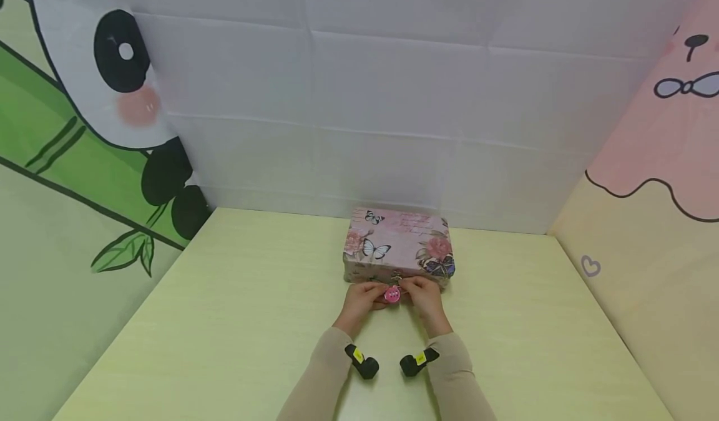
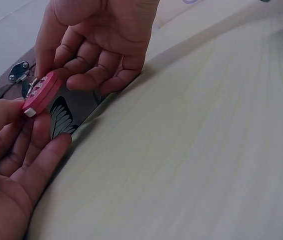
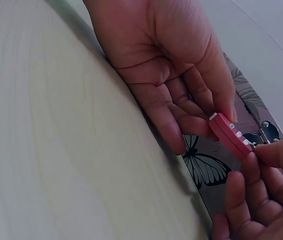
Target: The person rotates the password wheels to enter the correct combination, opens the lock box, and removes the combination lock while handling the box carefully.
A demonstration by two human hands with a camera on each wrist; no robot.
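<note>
A pink combination padlock [image 1: 392, 294] with white number dials is held at the front of a pink tin box [image 1: 399, 237] printed with butterflies and roses. My left hand [image 1: 362, 302] pinches the padlock's body by the end with a white button. At the other end, the thumb and finger of my right hand [image 1: 425, 299] pinch it by the shackle. Right behind the shackle sits the box's metal clasp [image 3: 268, 132], partly covered by fingers. The lid is down. A dark butterfly print [image 2: 63, 119] shows on the front wall, below the padlock.
The box stands on a pale yellow table [image 1: 253, 302], close to the white back cloth [image 1: 382, 96]. A panda-printed side panel [image 1: 101, 178] borders the left, and a pink and cream one [image 1: 646, 234] the right. Each sleeve carries a black wrist camera [image 1: 367, 367].
</note>
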